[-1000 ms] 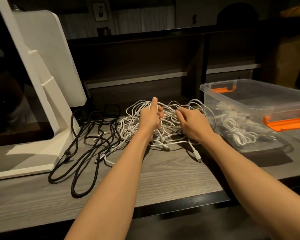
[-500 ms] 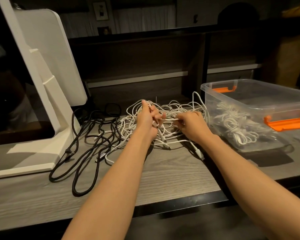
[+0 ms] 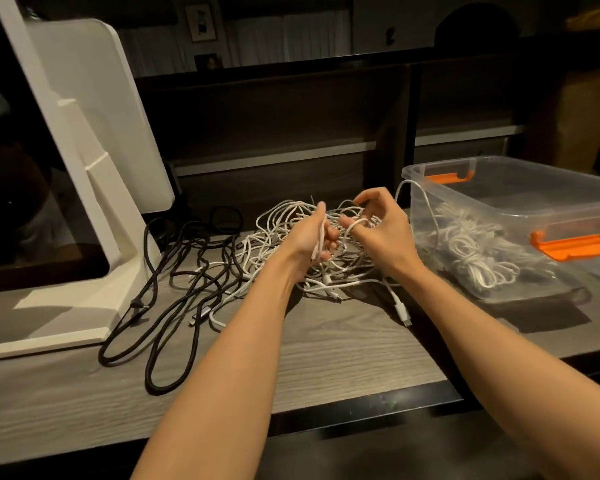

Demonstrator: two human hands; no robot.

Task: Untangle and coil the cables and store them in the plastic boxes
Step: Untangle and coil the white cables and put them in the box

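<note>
Grey woodgrain desk (image 3: 326,348), dim room; left hand (image 3: 309,237), right hand (image 3: 378,230) clamped on white cables (image 3: 278,220).

Both bare arms reach forward, side by side. The left hand (image 3: 310,237) is turned on its edge, fingers curled round a few white strands. The right hand (image 3: 381,230) is lifted a bit, fingers bent, one strand looped over its thumb.

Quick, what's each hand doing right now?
Left hand: gripping white cables.
Right hand: fingers hooked through a white cable loop.
</note>
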